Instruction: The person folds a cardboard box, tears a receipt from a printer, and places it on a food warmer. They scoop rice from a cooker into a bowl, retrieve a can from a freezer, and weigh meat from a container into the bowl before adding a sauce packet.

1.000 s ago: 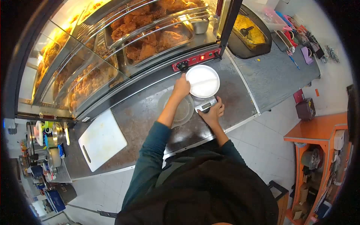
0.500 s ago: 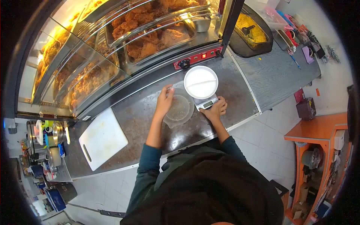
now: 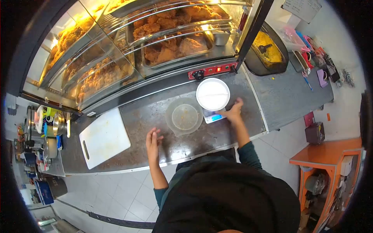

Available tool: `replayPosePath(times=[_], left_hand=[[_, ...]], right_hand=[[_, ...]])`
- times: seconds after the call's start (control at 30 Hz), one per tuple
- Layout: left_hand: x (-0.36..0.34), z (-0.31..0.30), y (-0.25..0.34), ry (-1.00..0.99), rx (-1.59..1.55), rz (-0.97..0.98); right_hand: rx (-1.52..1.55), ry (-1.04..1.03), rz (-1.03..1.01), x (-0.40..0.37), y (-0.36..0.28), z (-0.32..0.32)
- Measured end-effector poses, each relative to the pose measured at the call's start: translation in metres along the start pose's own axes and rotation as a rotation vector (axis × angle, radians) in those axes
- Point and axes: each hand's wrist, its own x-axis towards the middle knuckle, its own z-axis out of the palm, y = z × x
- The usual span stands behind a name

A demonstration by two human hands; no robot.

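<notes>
A glass-fronted metal cabinet point(image 3: 142, 86) holds trays of browned pieces; a black rectangular tray point(image 3: 284, 62) holds yellow food. On the bench point(image 3: 142, 116), a translucent round plastic bowl point(image 3: 184, 116) sits beside a white-filled round white bowl point(image 3: 213, 94) on a scale point(image 3: 210, 118). The right hand point(image 3: 233, 112), spread, meets the scale; the left hand point(image 3: 153, 141) hovers empty, loosely open.

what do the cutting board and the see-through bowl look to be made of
The cutting board looks like matt white plastic: evenly coloured, no visible grain. The see-through bowl seems smooth plastic: the dark counter shows cloudily through it, though glass is possible.
</notes>
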Motion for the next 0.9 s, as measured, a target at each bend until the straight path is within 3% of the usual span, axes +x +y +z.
replayPosePath(times=[0.03, 0.1, 0.13, 0.2, 0.23, 0.27, 0.3, 0.37, 0.5, 0.57, 0.7, 0.8, 0.83, 0.9], left_hand=[[-0.007, -0.005, -0.006, 0.022, -0.046, -0.026], [-0.015, -0.013, -0.019, 0.057, -0.139, -0.071], [-0.016, -0.015, -0.027, 0.069, -0.159, -0.084], [-0.016, -0.022, -0.037, 0.096, -0.187, -0.111], [-0.019, -0.02, -0.034, 0.124, -0.176, -0.119], [-0.015, -0.017, -0.032, 0.124, -0.131, -0.091], [-0.014, -0.014, -0.032, 0.125, -0.085, -0.071], [-0.013, 0.005, -0.022, 0.069, 0.013, -0.022], [0.02, 0.069, -0.002, -0.313, 0.073, 0.132], [0.046, 0.109, -0.003, -0.418, 0.061, 0.119], [0.086, 0.187, 0.017, -0.231, 0.134, 0.117], [0.118, 0.205, 0.006, -0.35, 0.35, 0.065], [0.119, 0.21, -0.002, -0.301, 0.357, 0.144], [0.121, 0.202, -0.016, -0.293, 0.513, 0.57]], right_hand=[[0.234, -0.077, -0.169, 0.024, -0.006, -0.02], [-0.088, -0.204, -0.55, 0.07, -0.049, -0.058], [0.005, -0.327, -0.562, 0.086, -0.071, -0.072], [-0.322, -0.194, -0.718, 0.12, -0.108, -0.092], [-0.214, -0.068, -0.952, 0.135, -0.128, -0.095], [-0.161, 0.052, -0.792, 0.139, -0.152, -0.097], [-0.111, 0.3, -0.809, 0.14, -0.174, -0.093], [-0.017, 0.328, -0.792, 0.146, -0.202, -0.096], [0.087, 0.435, -0.871, 0.16, -0.217, -0.077], [-0.022, 0.463, -0.879, 0.159, -0.221, -0.076], [-0.07, 0.392, -0.89, 0.143, -0.23, -0.064], [-0.036, 0.322, -0.907, 0.137, -0.234, -0.043], [-0.075, 0.294, -0.915, 0.136, -0.235, -0.036], [0.007, 0.303, -1.061, 0.129, -0.237, -0.021]])
